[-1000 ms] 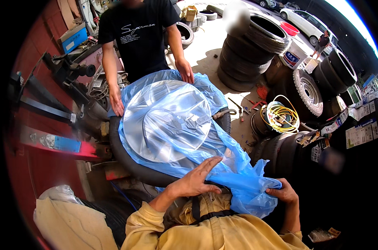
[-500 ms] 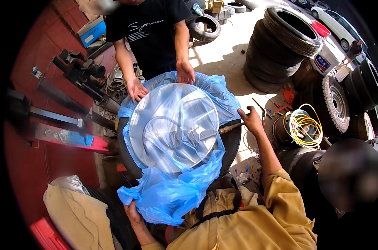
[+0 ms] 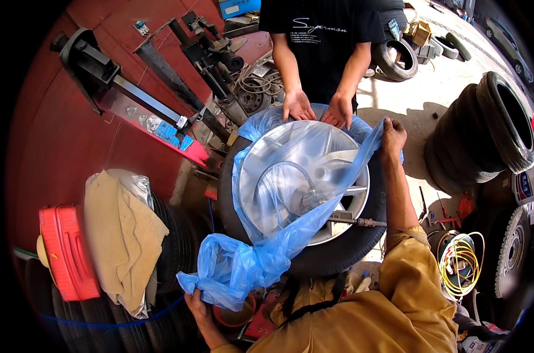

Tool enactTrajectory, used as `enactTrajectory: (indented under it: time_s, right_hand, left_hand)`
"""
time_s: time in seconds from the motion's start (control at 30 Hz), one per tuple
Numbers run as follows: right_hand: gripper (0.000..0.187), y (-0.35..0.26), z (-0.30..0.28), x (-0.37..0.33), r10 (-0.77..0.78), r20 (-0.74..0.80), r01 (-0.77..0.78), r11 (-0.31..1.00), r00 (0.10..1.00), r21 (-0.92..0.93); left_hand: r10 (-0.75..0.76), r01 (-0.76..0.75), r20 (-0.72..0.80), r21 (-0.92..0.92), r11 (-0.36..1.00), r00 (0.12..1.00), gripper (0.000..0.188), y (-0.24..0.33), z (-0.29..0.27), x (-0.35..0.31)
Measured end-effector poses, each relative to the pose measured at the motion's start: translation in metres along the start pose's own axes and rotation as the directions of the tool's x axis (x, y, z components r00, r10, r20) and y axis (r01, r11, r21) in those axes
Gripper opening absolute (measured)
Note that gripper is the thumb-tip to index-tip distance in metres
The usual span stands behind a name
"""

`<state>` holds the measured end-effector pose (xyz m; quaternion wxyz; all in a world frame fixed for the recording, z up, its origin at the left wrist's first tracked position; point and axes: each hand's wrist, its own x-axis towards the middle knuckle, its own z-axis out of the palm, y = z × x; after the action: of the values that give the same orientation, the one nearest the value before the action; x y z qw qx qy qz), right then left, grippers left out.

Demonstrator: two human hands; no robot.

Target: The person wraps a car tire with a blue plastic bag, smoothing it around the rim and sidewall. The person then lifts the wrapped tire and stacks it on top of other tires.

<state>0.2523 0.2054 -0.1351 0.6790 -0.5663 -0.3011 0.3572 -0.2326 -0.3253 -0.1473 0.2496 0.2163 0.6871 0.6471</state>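
My left hand (image 3: 197,305) is closed on the bunched near-left end of a thin blue plastic bag (image 3: 237,265). Up at the right, my right hand (image 3: 395,136) grips the bag's far edge, pulling it into a taut diagonal fold. The clear bluish film covers much of a silver wheel rim (image 3: 336,234), which sits in a black tyre (image 3: 355,254). A metal air-hose fitting (image 3: 356,220) lies across the rim's right side, uncovered. Beyond the wheel, a person in a black T-shirt holds both open hands (image 3: 299,106) palms up at the rim's far edge.
Tyre-machine arms (image 3: 146,100) stand at the left. Nearer are a red case (image 3: 70,253) and a tan cloth (image 3: 123,223) by black tyres. To the right are a tyre stack (image 3: 473,129) and a coiled yellow hose (image 3: 461,265). Tools lie on the floor.
My right hand has moved from beside the tyre to the bag's far-right edge and taken hold of it. The rim's right side is now bare. The view has shifted left.
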Motion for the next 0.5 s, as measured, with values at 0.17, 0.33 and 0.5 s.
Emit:
enactTrajectory:
  time_s: [0.17, 0.33, 0.5]
  right_hand:
    - [0.024, -0.058, 0.138, -0.031, -0.028, 0.355, 0.044, 0.998, 0.934, -0.036]
    - [0.024, -0.051, 0.254, -0.031, -0.170, 0.549, 0.206, 0.979, 0.818, -0.004]
    - [0.024, -0.037, 0.355, -0.041, -0.050, 0.669, 0.074, 0.997, 0.741, -0.008]
  left_hand:
    - [0.440, -0.421, -0.024, 0.249, 0.872, 0.898, 0.056, -0.009, -0.037, -0.025]
    - [0.357, -0.264, -0.165, 0.414, 0.871, 0.919, 0.056, -0.021, -0.095, -0.052]
    - [0.117, -0.146, -0.514, -0.017, 0.989, 0.850, 0.055, 0.043, -0.131, -0.057]
